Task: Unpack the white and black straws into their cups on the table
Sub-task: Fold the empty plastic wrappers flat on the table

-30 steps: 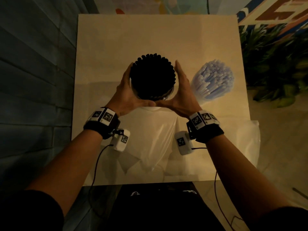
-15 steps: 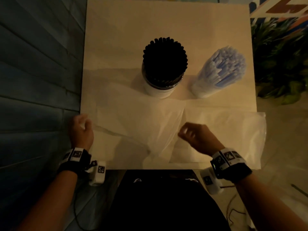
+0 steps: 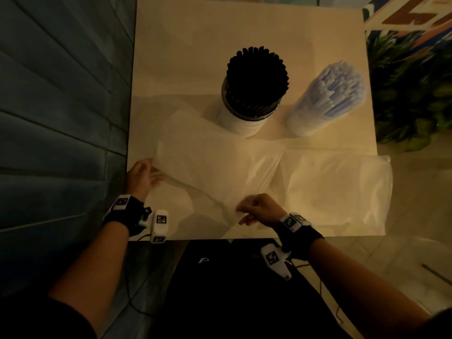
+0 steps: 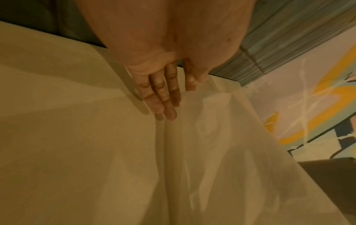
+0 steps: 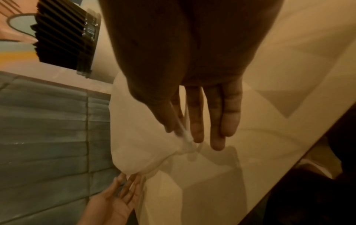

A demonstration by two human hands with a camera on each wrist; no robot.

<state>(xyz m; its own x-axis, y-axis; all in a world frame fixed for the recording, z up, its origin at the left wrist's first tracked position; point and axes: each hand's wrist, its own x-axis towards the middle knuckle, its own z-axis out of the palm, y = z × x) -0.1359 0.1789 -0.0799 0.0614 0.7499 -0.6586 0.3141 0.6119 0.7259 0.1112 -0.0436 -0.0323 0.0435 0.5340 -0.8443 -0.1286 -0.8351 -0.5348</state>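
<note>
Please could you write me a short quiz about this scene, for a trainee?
1. True or false: the black straws stand in a cup.
2. Which hand pinches a plastic bag? A) left hand B) right hand
3. Fill in: seen from the head camera, the white straws stand to the ___ of the black straws.
Key: 1 true; 2 B; 3 right.

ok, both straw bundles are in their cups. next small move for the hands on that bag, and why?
Probably lift the empty plastic bag off the table. The right hand already pinches one gathered end, and the left hand touches the other with straight fingers. The black straws and white straws stand in cups, so only wrapping remains.
</note>
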